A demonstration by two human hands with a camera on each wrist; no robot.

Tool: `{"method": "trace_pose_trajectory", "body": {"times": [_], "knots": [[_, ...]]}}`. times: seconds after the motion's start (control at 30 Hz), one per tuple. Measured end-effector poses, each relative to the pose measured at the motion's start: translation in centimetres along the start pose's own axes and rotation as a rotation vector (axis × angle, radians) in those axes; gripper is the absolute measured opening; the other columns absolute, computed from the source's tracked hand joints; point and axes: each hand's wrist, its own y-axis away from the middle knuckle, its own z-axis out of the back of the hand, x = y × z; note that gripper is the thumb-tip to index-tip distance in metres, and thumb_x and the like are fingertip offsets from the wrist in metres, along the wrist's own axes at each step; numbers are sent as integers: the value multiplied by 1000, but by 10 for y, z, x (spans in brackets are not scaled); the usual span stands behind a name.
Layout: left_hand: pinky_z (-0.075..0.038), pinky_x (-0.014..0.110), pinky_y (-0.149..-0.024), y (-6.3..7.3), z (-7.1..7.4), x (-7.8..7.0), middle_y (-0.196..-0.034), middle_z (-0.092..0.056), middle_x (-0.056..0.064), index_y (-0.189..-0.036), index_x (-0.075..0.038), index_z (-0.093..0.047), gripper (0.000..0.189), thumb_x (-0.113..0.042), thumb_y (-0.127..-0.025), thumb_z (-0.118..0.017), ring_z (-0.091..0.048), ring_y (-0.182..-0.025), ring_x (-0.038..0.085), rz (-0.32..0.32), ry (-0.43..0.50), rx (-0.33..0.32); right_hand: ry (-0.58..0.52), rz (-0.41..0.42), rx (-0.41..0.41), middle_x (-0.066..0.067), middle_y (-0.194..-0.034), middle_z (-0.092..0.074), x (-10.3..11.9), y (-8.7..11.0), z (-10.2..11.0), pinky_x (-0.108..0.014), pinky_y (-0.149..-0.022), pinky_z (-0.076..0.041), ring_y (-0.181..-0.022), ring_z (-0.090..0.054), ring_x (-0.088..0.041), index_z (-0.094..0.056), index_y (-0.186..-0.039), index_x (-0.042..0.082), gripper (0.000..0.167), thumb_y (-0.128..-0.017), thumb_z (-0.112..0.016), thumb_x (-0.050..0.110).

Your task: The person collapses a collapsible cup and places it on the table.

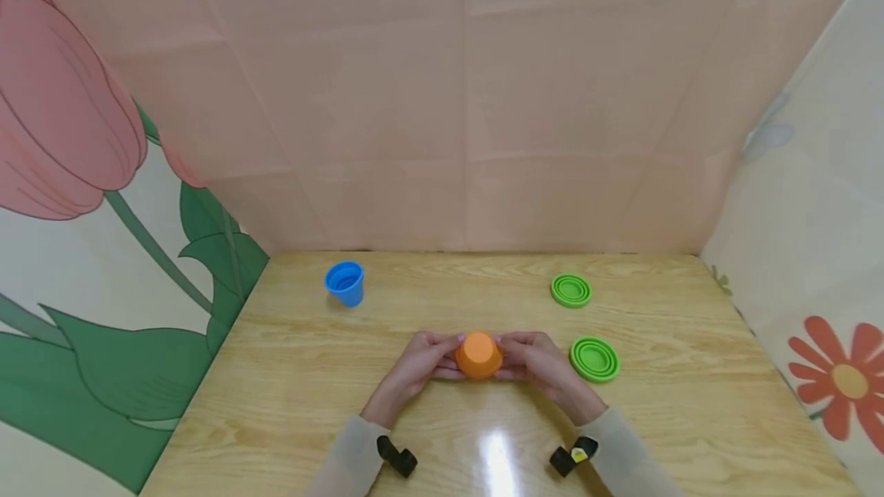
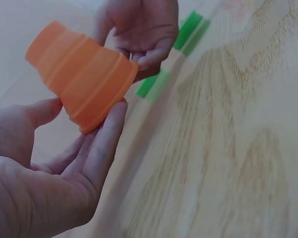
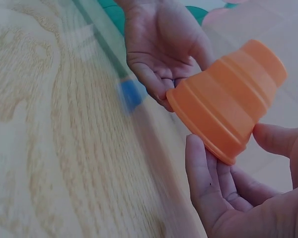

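An orange collapsible cup [image 1: 479,355], stretched out to its full stepped height, is held between both hands above the table. Its wide rim faces down and its narrow base points up. The left hand [image 1: 419,363] pinches it from one side, thumb on the stepped wall and fingers under the rim. On the opposite side the right hand [image 1: 541,365] grips it the same way. Both wrist views show the orange cup [image 2: 84,74] with fingertips right at its rim; the inside of the cup is hidden.
A blue collapsible cup [image 1: 344,283] stands extended at the back left of the wooden table [image 1: 276,405]. Two flattened green collapsible cups lie at the right, one farther back [image 1: 571,291] and one nearer [image 1: 595,360]. A pink sheet [image 1: 463,98] hangs behind the table.
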Motion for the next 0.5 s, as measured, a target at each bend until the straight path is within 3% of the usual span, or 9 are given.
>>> {"method": "trace_pose_trajectory", "body": {"times": [0.13,0.5], "knots": [[-69,40,-81,-1,-1,0,-91,-81,11,-120,2,-76,41,-34,-101,-72,-79,-79,19,9,-9,0,17,-4,-13,-4,-104,-78,0,1,0,-35,-87,-68,-91,-76,-14,-54,-139,-18,49,-107,-59,19],[-69,38,-78,0,-4,-2,-90,-79,8,-115,6,-75,36,-26,-102,-71,-77,-73,16,4,-45,2,75,15,-83,-4,-109,-73,-3,2,-2,-34,-84,-68,-86,-73,-12,-60,-131,-16,38,-104,-61,11]]}}
